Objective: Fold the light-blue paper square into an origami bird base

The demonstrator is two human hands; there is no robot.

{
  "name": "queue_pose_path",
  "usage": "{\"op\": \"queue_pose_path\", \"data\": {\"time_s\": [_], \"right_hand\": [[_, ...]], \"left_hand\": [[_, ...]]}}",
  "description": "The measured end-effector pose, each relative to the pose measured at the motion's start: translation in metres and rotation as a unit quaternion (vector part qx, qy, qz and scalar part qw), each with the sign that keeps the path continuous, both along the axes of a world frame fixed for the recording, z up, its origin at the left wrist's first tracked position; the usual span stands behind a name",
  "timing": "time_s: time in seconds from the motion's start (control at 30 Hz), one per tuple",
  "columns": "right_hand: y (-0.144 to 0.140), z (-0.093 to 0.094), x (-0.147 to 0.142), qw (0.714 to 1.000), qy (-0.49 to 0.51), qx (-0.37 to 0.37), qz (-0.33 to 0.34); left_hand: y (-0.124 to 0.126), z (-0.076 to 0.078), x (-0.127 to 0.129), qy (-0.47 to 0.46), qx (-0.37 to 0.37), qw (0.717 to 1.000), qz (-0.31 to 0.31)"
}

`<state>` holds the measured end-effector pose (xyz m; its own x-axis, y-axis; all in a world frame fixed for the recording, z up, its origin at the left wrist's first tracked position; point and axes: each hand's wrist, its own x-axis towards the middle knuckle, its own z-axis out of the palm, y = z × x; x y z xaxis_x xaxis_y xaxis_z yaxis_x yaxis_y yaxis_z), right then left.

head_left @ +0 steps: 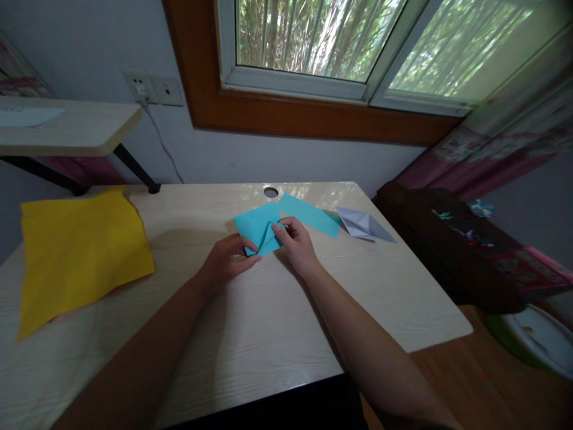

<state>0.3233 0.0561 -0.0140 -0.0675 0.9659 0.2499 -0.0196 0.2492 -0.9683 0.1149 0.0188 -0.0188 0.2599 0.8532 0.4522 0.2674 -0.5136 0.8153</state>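
Observation:
A partly folded turquoise paper (256, 226) lies near the middle of the light wooden table (250, 322). My left hand (226, 260) pinches its near corner against the table. My right hand (296, 243) holds a raised flap of the same paper between thumb and fingers. A second turquoise sheet (311, 214) lies flat just behind it, touching or slightly under it.
A large yellow sheet (80, 254) covers the table's left part. A white folded paper shape (363, 225) sits at the right rear. A cable hole (271, 192) is at the back edge. A dark bag (452, 251) stands right of the table, a shelf (67, 128) at the left.

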Motion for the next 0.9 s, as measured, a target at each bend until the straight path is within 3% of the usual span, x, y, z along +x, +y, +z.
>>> {"op": "queue_pose_path", "data": {"time_s": [0.23,0.37,0.67,0.9], "right_hand": [[-0.002,0.004,-0.001,0.999,0.025,-0.021,0.04],[-0.001,0.004,-0.001,0.999,0.013,-0.001,0.03],[0.003,0.003,0.002,1.0,0.012,0.0,0.021],[0.008,-0.003,0.008,1.0,0.009,0.008,0.004]], "left_hand": [[0.002,0.002,-0.001,0.058,0.024,0.996,0.059],[0.004,0.001,-0.003,0.058,0.015,0.995,0.077],[0.007,-0.01,-0.003,-0.056,-0.078,0.994,0.049],[0.005,-0.007,-0.003,-0.084,-0.107,0.99,0.034]]}}
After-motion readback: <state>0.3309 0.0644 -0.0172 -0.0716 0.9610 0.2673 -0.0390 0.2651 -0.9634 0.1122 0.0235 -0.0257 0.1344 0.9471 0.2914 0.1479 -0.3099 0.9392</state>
